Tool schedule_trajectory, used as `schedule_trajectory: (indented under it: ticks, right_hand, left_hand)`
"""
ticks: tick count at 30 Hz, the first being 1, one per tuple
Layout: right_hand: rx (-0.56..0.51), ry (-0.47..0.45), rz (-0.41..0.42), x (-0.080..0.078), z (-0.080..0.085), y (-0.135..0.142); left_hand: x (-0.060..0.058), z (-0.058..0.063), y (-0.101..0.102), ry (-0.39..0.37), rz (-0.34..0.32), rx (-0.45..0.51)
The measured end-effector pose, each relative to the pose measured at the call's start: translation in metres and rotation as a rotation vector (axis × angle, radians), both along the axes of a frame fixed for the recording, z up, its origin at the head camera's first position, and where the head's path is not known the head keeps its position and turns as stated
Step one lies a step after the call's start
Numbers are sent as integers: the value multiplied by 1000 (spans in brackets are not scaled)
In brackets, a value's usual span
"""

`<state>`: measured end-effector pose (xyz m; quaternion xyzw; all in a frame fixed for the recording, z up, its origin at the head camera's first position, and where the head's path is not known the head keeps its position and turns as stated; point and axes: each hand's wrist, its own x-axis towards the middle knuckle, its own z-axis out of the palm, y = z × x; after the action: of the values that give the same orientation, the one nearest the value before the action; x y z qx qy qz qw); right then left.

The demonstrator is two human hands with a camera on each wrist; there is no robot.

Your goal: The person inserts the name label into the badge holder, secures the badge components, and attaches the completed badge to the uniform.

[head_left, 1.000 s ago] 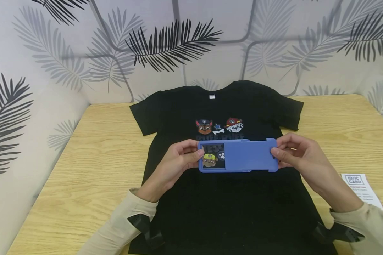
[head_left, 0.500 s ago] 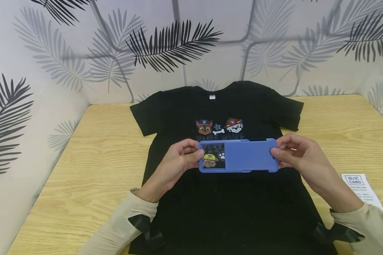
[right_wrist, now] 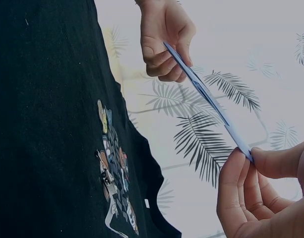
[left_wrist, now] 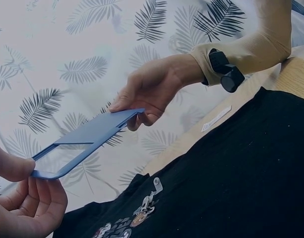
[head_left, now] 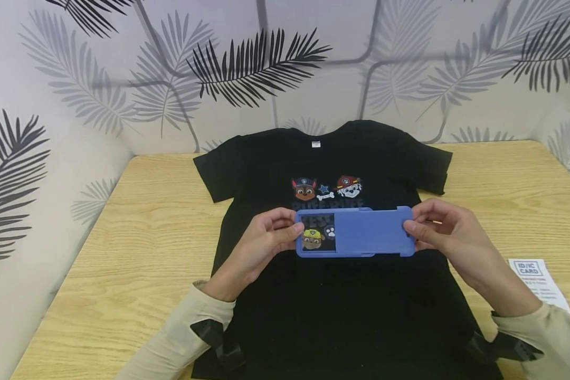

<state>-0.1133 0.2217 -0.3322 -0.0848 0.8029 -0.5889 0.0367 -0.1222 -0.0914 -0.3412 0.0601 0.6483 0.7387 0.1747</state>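
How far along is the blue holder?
Done: the blue holder looks slid partly apart, the black shirt showing through one end. In hand: the left hand and right hand pinch opposite ends. Remaining, probably: sliding it fully apart or back together, I can't tell which; the ID/IC CARD slip lies separately on the table.

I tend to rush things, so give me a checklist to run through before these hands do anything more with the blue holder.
1. Left hand secure on blue holder: ok, pinching its left end.
2. Right hand secure: ok, pinching the opposite end.
3. Holder clear of black T-shirt: ok, the wrist views show a gap.
4. Panel fully within frame: not ok, it juts out past the frame on the right.
5. What lies behind the panel: cannot tell, hidden.
6. White paper slip out of the holder's way: ok, it lies apart on the table.
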Motion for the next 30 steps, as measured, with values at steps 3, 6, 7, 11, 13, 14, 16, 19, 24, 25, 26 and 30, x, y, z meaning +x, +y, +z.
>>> schedule_trajectory:
  ticks: [3, 6, 7, 11, 13, 14, 16, 19, 24, 25, 26, 30]
  right_hand:
    - [-6, -1, 1, 0, 0, 0]
    - [-15, -3, 3, 0, 0, 0]
    - [-14, -3, 3, 0, 0, 0]
    - [0, 0, 1, 0, 0, 0]
    - [13, 2, -2, 0, 0, 0]
    - [18, 2, -3, 0, 0, 0]
    - [28, 3, -6, 0, 0, 0]
    - [33, 1, -10, 0, 0, 0]
    - [30, 0, -12, 0, 0, 0]
    - [30, 0, -12, 0, 0, 0]
    - [31, 0, -13, 0, 0, 0]
    - [32, -3, -15, 0, 0, 0]
  left_hand:
    - [0, 0, 0, 4, 0, 4]
    - [0, 0, -1, 8, 0, 7]
    - [0, 0, -1, 9, 0, 8]
    - [-1, -1, -1, 11, -3, 9]
    - [-1, -1, -1, 11, -5, 9]
    - [-1, -2, -1, 11, -6, 10]
    - [-2, -2, -1, 10, -6, 8]
    - [-1, -2, -1, 8, -6, 4]
    - [-1, -1, -2, 8, -4, -3]
    - [-1, -1, -2, 9, -4, -5]
    - [-1, -1, -2, 10, -3, -7]
    - [-1, 0, -2, 13, -3, -11]
